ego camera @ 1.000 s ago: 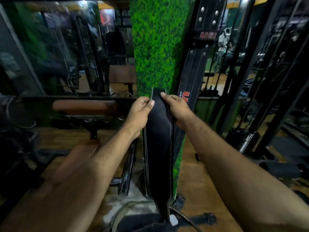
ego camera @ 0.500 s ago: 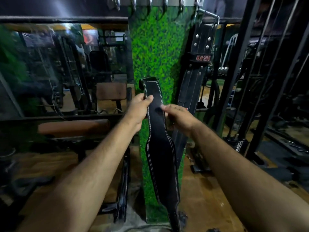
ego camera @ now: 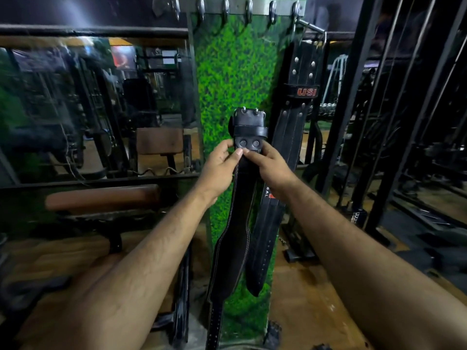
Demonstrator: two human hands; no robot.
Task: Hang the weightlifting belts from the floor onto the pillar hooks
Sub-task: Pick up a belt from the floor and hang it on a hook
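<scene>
I hold a black leather weightlifting belt (ego camera: 233,238) upright in front of the green pillar (ego camera: 235,72). Its buckle end points up, and its tail hangs down toward the floor. My left hand (ego camera: 219,168) grips the belt's left edge just below the two rivets. My right hand (ego camera: 270,165) grips the right edge at the same height. A row of metal hooks (ego camera: 225,8) runs along the pillar's top, well above the buckle. A second black belt marked USI (ego camera: 293,127) hangs from the rightmost hook.
A brown padded bench (ego camera: 101,198) stands to the left. Mirrors (ego camera: 88,104) fill the wall behind it. Black machine frames and cables (ego camera: 394,122) crowd the right side. Wooden floor (ego camera: 308,299) shows at the pillar's foot.
Both hands have lifted the belt higher along the pillar and shifted up to its buckle end. The view has tilted up, bringing the hook row into sight.
</scene>
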